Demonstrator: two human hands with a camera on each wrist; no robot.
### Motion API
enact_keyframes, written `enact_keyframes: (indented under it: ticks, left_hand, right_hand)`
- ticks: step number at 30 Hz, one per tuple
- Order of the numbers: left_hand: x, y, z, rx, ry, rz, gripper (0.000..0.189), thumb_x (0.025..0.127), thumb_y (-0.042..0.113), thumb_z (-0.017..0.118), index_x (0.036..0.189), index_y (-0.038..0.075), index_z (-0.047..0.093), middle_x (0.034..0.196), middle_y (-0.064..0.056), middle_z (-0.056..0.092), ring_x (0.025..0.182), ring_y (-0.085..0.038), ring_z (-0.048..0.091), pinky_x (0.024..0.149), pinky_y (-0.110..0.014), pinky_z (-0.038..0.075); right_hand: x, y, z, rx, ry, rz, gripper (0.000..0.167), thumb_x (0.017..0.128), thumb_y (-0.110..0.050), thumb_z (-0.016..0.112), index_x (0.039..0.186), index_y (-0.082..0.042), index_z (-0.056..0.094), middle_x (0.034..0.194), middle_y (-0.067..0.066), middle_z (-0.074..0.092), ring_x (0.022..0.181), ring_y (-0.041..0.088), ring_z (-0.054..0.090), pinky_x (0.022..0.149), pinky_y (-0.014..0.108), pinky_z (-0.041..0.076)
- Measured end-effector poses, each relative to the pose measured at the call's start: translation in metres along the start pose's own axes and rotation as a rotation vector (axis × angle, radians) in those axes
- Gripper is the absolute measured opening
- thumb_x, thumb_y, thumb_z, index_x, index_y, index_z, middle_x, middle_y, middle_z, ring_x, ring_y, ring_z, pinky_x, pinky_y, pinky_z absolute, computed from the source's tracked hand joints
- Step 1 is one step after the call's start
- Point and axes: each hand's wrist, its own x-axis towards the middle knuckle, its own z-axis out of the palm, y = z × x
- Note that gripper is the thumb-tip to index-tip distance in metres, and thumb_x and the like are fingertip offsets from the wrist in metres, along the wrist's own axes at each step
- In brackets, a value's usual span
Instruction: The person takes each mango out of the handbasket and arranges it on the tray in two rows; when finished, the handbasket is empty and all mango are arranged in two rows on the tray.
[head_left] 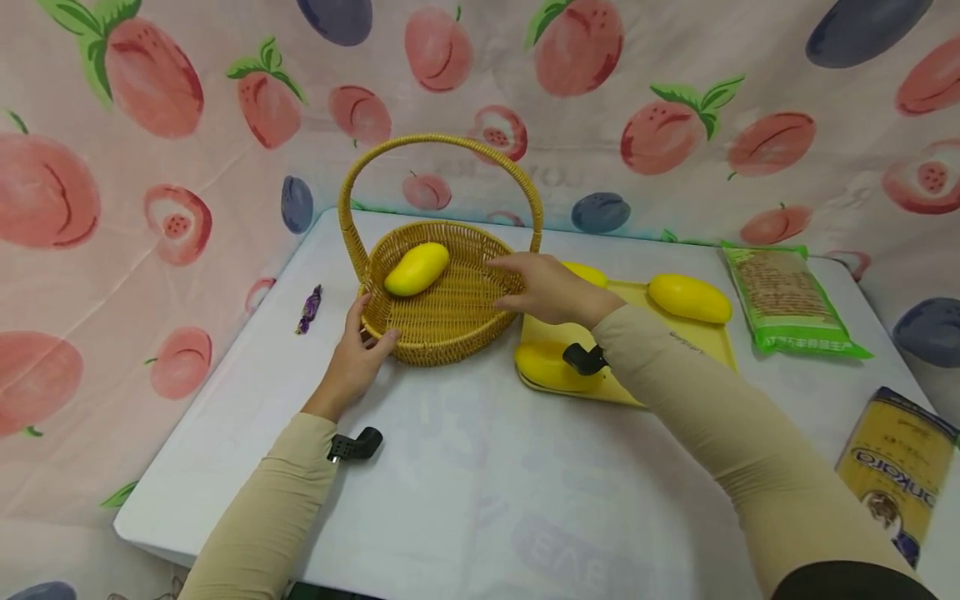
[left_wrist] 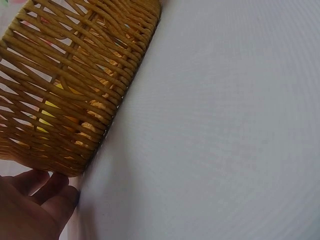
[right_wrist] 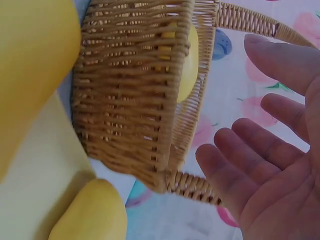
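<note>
A woven basket [head_left: 438, 346] with a tall arched handle stands on the table, one yellow mango [head_left: 417, 269] inside at its left. My left hand [head_left: 356, 362] rests against the basket's near-left side, thumb spread from the fingers; in the left wrist view its fingertips [left_wrist: 57, 182] touch the outer wall low down. My right hand [head_left: 543, 287] is over the basket's right rim with thumb and fingers apart, holding nothing. Below that forearm lies a yellow tray [head_left: 626, 393] with mangoes: one in front [head_left: 551, 367], one at the back right [head_left: 690, 298], and one partly hidden behind the hand.
A purple wrapped candy [head_left: 309, 310] lies left of the basket. At the right are a green-edged food packet [head_left: 787, 300] and, nearer, a gold packet [head_left: 896, 475]. A fruit-printed cloth [head_left: 450, 83] hangs behind the white table [head_left: 450, 500].
</note>
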Motion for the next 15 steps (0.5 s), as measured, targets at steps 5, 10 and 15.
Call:
enact_keyframes:
  ticks: [5, 10, 15]
  left_hand:
    - [0.001, 0.001, 0.001, -0.007, 0.002, 0.005, 0.079, 0.102, 0.041, 0.055, 0.161, 0.032, 0.004, 0.163, -0.020, 0.014, 0.142, -0.041, 0.031, 0.113, -0.053, 0.032]
    - [0.000, 0.002, 0.001, -0.016, 0.004, 0.004, 0.078, 0.103, 0.039, 0.055, 0.161, 0.031, 0.004, 0.163, -0.019, 0.015, 0.143, -0.041, 0.031, 0.114, -0.052, 0.032]
    - [-0.001, 0.002, 0.001, -0.017, 0.003, 0.000, 0.079, 0.102, 0.039, 0.055, 0.161, 0.031, 0.003, 0.164, -0.019, 0.014, 0.143, -0.041, 0.030, 0.114, -0.052, 0.032]
  right_hand:
    - [0.010, -0.004, 0.004, -0.009, -0.008, -0.009, 0.065, 0.097, -0.028, 0.069, 0.153, -0.009, 0.042, 0.153, 0.009, 0.044, 0.141, 0.027, 0.038, 0.116, 0.044, 0.030]
    - [0.022, -0.005, 0.008, -0.025, -0.015, -0.012, 0.064, 0.098, -0.027, 0.068, 0.153, -0.009, 0.041, 0.153, 0.008, 0.044, 0.142, 0.026, 0.037, 0.116, 0.043, 0.031]
    - [0.033, -0.007, 0.010, -0.030, -0.029, 0.004, 0.065, 0.099, -0.032, 0.066, 0.154, -0.010, 0.040, 0.155, 0.006, 0.042, 0.143, 0.025, 0.035, 0.117, 0.042, 0.029]
